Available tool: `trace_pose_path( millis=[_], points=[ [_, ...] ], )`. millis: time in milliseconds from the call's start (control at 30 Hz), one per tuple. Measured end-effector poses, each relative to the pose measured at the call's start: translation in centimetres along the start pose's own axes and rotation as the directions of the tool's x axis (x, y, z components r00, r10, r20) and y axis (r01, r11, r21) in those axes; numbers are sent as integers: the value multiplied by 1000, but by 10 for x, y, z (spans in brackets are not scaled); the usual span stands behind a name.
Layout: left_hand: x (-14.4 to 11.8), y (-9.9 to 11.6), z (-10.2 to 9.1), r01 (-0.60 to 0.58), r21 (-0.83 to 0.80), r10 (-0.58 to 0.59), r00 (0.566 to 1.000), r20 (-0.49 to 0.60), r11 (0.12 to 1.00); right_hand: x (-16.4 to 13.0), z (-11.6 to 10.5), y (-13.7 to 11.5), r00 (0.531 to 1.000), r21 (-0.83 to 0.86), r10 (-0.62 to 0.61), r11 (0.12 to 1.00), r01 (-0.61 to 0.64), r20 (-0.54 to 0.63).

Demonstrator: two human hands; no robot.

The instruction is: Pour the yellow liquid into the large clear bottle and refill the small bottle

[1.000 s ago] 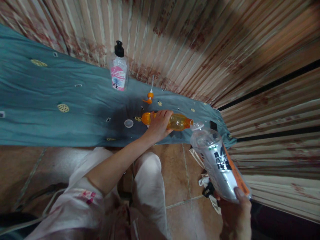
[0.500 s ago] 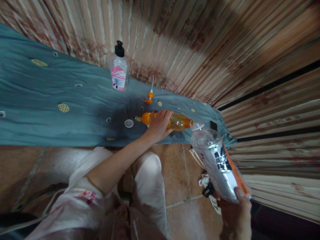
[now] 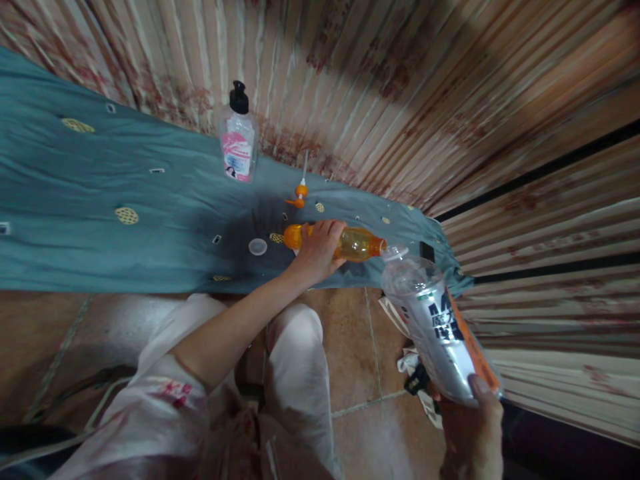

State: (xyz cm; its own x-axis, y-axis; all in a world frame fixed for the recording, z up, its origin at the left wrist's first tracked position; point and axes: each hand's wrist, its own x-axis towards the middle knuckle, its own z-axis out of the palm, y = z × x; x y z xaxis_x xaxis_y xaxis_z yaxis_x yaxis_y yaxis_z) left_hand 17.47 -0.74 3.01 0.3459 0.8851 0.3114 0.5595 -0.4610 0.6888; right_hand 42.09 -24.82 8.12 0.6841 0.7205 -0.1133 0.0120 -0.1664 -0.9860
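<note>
My left hand (image 3: 317,252) is wrapped round an orange see-through bottle (image 3: 359,244), which lies on its side in the air with its open neck to the right. Low on the right, my right hand (image 3: 473,420) grips the lower part of a large clear bottle (image 3: 440,323) with a silver and orange label. This bottle leans up and left, and its mouth is right at the orange bottle's neck; I cannot tell whether they touch. An orange pump head (image 3: 300,195) with a pale tube lies on the cloth beyond my left hand, and a whitish round lid (image 3: 258,247) lies left of it.
A clear pump bottle (image 3: 238,143) with black top and pink label stands by the pleated curtain (image 3: 350,80). Blue-green cloth (image 3: 175,200) covers the long surface. A dark flat object (image 3: 427,251) is near its right end. Straps and cloth items (image 3: 420,383) lie on the tiled floor.
</note>
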Motion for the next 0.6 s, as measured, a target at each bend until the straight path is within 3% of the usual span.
trace_pose_path(
  millis=[600],
  points=[
    [0,-1,0,-15,-13,15,1000,-7,1000,-7,10,-7,1000,1,7,1000,-7,-21]
  ],
)
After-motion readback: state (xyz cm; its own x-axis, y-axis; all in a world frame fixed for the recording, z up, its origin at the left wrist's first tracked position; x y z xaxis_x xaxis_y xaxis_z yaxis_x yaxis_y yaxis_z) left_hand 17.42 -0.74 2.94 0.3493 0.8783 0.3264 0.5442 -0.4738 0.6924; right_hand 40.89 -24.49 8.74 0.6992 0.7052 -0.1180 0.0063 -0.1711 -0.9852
